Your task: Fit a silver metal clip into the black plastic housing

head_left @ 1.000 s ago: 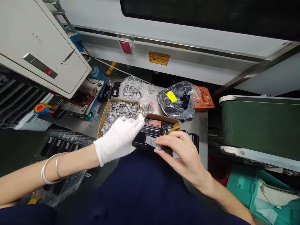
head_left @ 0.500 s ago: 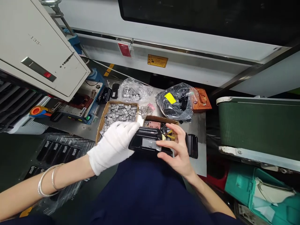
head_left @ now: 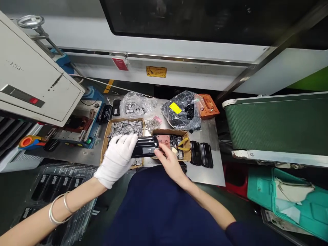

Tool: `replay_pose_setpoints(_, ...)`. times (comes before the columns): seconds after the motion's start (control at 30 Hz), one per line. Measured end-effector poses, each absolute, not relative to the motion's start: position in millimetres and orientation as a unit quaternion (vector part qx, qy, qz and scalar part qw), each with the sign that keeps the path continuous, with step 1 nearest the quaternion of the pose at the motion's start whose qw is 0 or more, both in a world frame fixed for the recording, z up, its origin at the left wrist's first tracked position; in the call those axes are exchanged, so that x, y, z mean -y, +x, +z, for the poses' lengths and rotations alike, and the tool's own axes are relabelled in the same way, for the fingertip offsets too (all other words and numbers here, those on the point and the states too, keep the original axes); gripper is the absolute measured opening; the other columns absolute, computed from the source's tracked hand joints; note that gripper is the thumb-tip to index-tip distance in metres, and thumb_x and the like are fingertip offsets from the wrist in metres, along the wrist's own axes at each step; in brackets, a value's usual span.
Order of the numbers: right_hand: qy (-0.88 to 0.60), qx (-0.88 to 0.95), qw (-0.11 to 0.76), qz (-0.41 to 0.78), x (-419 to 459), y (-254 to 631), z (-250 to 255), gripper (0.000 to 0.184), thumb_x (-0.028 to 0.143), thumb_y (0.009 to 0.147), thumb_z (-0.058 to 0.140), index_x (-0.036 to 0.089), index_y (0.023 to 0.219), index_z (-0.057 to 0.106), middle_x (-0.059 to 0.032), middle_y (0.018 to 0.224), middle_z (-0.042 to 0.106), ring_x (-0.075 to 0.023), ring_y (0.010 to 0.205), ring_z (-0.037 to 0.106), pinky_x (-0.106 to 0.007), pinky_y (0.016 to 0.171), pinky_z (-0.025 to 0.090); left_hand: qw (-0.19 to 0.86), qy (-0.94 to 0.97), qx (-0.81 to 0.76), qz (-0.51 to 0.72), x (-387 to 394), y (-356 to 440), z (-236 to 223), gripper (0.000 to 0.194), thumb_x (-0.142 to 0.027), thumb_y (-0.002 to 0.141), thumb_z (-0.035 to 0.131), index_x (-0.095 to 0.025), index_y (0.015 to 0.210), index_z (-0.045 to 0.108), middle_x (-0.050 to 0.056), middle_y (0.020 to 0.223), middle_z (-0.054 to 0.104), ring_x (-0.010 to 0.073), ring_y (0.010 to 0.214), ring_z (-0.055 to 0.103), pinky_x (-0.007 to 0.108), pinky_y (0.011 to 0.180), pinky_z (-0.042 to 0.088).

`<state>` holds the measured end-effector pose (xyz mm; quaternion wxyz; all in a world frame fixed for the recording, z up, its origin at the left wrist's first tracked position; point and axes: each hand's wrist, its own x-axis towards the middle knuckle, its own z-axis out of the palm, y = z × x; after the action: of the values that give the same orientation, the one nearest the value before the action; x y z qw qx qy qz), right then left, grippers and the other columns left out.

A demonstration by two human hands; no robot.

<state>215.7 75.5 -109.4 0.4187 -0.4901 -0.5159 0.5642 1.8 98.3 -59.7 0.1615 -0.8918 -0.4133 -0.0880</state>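
Note:
My left hand (head_left: 116, 160), in a white glove, grips the left end of a glossy black plastic housing (head_left: 145, 147) with a grey metal plate on its top face. My bare right hand (head_left: 167, 163) touches the housing's right end with its fingertips and holds nothing of its own. The housing hangs over the near edge of the steel table (head_left: 210, 172), above a cardboard box of small grey metal plates (head_left: 123, 127) and beside a smaller cardboard box of mixed parts (head_left: 176, 140).
Two black housings (head_left: 201, 154) lie on the table right of the small box. Behind are a clear bag of metal parts (head_left: 134, 106), a dark bag with a yellow label (head_left: 180, 112) and an orange part (head_left: 208, 106). A green conveyor (head_left: 276, 124) runs at right; trays of black parts (head_left: 53, 179) sit lower left.
The housing has moved left and away from me, now over the box of metal plates. Both hands went with it. The view has tilted up and pulled back.

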Motion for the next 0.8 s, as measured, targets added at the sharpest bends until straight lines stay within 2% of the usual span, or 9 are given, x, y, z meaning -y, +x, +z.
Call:
replay_pose_setpoints(0.27, -0.466, 0.501, 0.432, 0.588, -74.2, 219.5, -118.1, 0.034, 0.051, 0.095, 0.057, 0.019, 0.098, 0.068, -0.0041, 0.093, 0.069, -0.0218, 0.085, 0.06, -0.033, 0.077, 0.047, 0.148, -0.894, 0.413, -0.087, -94.0, 2.9, -57.6, 0.072, -0.003, 0.067, 0.068, 0.002, 0.134, 0.044, 0.025, 0.121, 0.064, 0.0376, 0.105, 0.064, 0.052, 0.095, 0.054)
replay_pose_setpoints(0.5, -0.427, 0.464, 0.423, 0.65, -80.3, 227.8, -112.6, 0.037, 0.053, 0.087, 0.07, 0.018, 0.096, 0.072, -0.004, 0.095, 0.072, -0.0225, 0.089, 0.064, -0.034, 0.086, 0.053, 0.145, -0.899, 0.408, -0.072, -100.7, 6.0, -48.4, 0.077, -0.004, 0.063, 0.074, 0.001, 0.135, 0.045, 0.024, 0.123, 0.063, 0.0378, 0.108, 0.063, 0.053, 0.1, 0.051)
replay_pose_setpoints(0.63, -0.407, 0.447, 0.412, 0.682, -79.9, 231.5, -114.0, 0.037, 0.051, 0.083, 0.075, 0.019, 0.103, 0.074, -0.0053, 0.103, 0.075, -0.0256, 0.103, 0.068, -0.036, 0.097, 0.054, 0.146, -0.906, 0.391, -0.067, -103.5, 8.0, -45.8, 0.074, -0.002, 0.063, 0.073, 0.002, 0.132, 0.047, 0.025, 0.121, 0.063, 0.0379, 0.107, 0.062, 0.053, 0.099, 0.051)
replay_pose_setpoints(0.8, -0.417, 0.453, 0.401, 0.678, -77.9, 238.3, -119.6, 0.033, 0.05, 0.085, 0.073, 0.019, 0.095, 0.077, -0.0048, 0.095, 0.075, -0.0275, 0.095, 0.069, -0.04, 0.093, 0.055, 0.136, -0.917, 0.367, -0.083, -103.3, 9.1, -56.2, 0.068, -0.001, 0.069, 0.067, 0.004, 0.133, 0.045, 0.026, 0.121, 0.063, 0.0378, 0.107, 0.062, 0.054, 0.097, 0.052)
